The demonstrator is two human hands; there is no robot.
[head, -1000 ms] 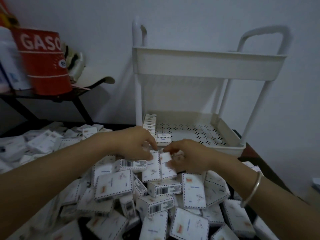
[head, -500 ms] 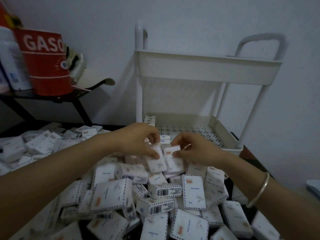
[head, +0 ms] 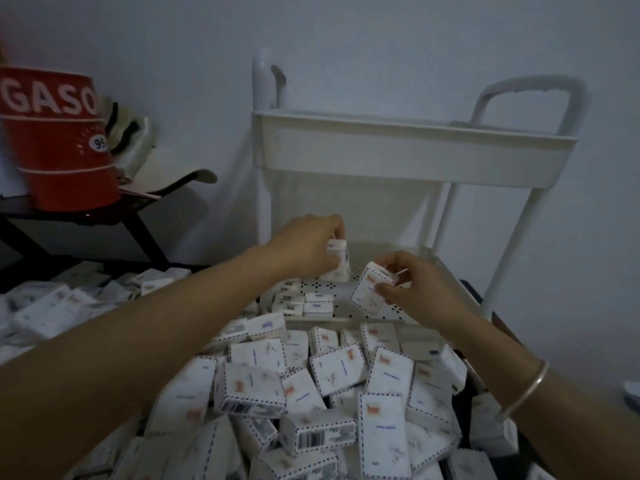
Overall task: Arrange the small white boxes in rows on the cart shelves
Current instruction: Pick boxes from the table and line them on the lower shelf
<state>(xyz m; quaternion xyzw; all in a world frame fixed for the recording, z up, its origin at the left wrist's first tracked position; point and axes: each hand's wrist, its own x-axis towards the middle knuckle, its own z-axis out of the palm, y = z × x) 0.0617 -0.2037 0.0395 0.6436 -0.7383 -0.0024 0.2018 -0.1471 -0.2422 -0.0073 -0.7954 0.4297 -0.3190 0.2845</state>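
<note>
My left hand [head: 308,247] grips a small white box [head: 338,259] upright over the left side of the white cart's lower shelf [head: 412,311]. My right hand [head: 417,287] pinches a second small white box [head: 372,287], tilted, a little lower and to the right of the first. A short row of small white boxes [head: 304,301] stands along the shelf's left front corner. A big loose pile of the same boxes [head: 332,386] fills the foreground below both arms. The cart's upper shelf [head: 412,150] shows only its outer wall.
A red can lettered GASO [head: 59,140] stands on a dark side table [head: 69,220] at the left. More white boxes [head: 62,306] lie spread at the left. A white wall is behind the cart, whose handles [head: 526,91] rise above the top shelf.
Both hands have lifted a box each off the pile and carried them forward, up over the lower shelf. The view has shifted so the cart sits lower and nearer.
</note>
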